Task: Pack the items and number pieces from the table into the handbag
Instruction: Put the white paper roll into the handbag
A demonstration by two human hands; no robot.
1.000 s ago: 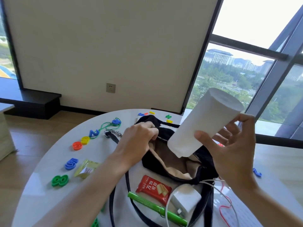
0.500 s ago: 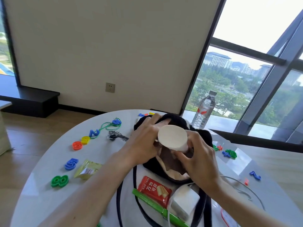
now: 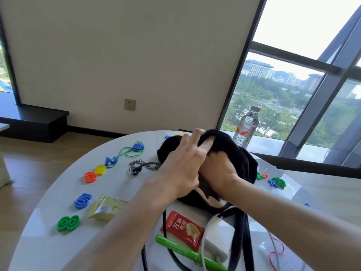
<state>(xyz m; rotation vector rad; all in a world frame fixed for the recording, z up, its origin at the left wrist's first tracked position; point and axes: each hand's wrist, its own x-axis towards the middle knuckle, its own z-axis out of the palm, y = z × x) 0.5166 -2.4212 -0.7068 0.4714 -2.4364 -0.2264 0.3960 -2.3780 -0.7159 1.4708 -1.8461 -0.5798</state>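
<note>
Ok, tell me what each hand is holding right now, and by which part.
The left hand grips the black handbag by its upper rim. The right hand is pushed into the bag's opening; whether it holds anything cannot be told.

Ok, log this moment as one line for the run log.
step: packing | left hand: gripping handbag rim | right hand: inside bag | unpacked: red snack, green pen
</note>
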